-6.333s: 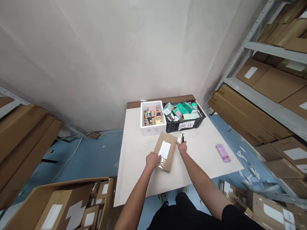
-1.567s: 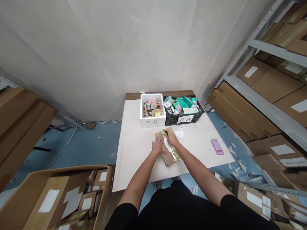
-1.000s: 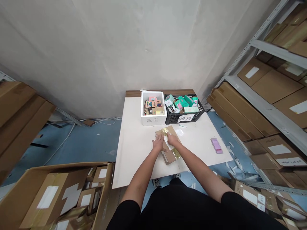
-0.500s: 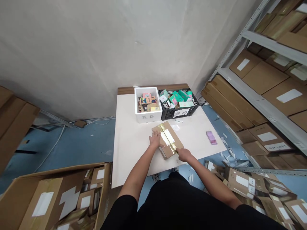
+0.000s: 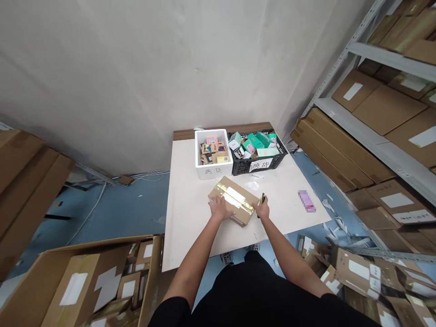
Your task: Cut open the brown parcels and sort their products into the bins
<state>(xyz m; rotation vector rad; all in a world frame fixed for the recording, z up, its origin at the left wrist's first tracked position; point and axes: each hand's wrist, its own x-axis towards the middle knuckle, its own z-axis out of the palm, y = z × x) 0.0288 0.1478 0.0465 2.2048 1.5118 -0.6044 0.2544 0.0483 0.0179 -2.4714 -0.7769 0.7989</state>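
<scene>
A flat cardboard parcel (image 5: 235, 202) with a white label and a yellowish tape strip lies in the middle of the white table (image 5: 190, 213). My left hand (image 5: 218, 209) rests on its near left edge, fingers spread flat. My right hand (image 5: 263, 210) is just right of the parcel, closed round a black and yellow box cutter (image 5: 261, 198) that points away from me.
A white foam box (image 5: 214, 154) and a black crate (image 5: 259, 156) of small cartons stand at the table's back. A pink item (image 5: 307, 200) lies at the right. Shelves of cardboard boxes (image 5: 374, 118) stand right; an open box of parcels (image 5: 85, 286) sits lower left.
The parcel has turned clockwise on the table. My right hand drew back along the tape strip to the parcel's near end, then moved off to its right side with the cutter.
</scene>
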